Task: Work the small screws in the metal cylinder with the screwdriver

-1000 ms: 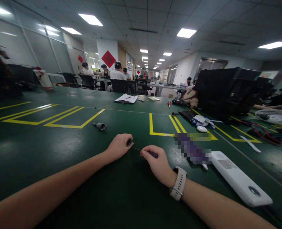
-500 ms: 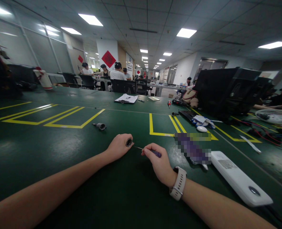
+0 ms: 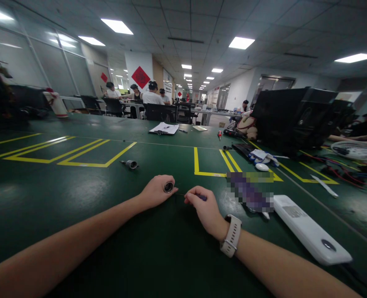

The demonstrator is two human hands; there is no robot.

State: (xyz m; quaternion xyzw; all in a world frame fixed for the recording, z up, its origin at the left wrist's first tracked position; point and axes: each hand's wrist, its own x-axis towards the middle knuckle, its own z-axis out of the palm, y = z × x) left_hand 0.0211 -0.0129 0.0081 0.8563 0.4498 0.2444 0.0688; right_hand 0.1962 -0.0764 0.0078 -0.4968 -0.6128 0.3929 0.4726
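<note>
My left hand (image 3: pixel 156 191) is closed around a round metal cylinder (image 3: pixel 168 187) whose open end faces up towards me; most of its body is hidden in the fingers. Just to the right, my right hand (image 3: pixel 204 207) grips a small screwdriver by its purple handle (image 3: pixel 204 198). Its thin shaft points left at the left hand's fingertips; whether the tip touches the cylinder I cannot tell. Beyond the left hand, a grey metal connector-like part (image 3: pixel 130 164) lies on its side on the green table (image 3: pixel 158 252).
To the right lie a blurred purple packet (image 3: pixel 248 192) and a long white power strip-like box (image 3: pixel 310 231). Farther back are a white oval object (image 3: pixel 262 167), a glove (image 3: pixel 262 156), a red screwdriver (image 3: pixel 220 135), a clipboard (image 3: pixel 164 128) and a large black case (image 3: pixel 289 118). Several people sit behind.
The left hand has shifted very slightly right. The right hand's screwdriver has turned a little, so less of its handle shows and its shaft lies flatter.
</note>
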